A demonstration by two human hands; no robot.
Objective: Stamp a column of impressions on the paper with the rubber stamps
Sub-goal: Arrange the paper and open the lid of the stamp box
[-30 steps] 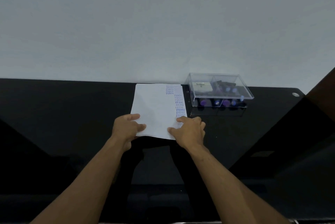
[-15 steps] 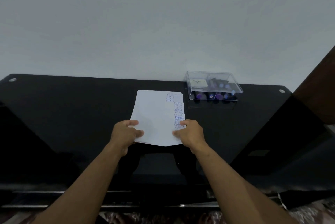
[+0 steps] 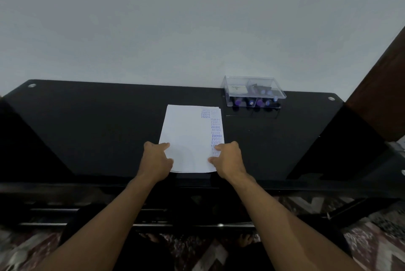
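White sheet of paper (image 3: 186, 139) lies flat at centre frame on the glossy black glass table (image 3: 92, 130), a column of blue-purple stamped words (SAMPLE, AIR MAIL, FRAGILE legible) running down its right edge. Left hand (image 3: 156, 162) grips the sheet's lower left corner, thumb on top and fingers curled at the edge; right hand (image 3: 228, 159) holds the lower right corner the same way, covering the lowest impressions. Clear plastic lidded box (image 3: 254, 92) holding dark rubber stamps with purple ends (image 3: 252, 102) sits upper right of the paper, near but apart, at the table's far edge against the pale wall (image 3: 197, 18).
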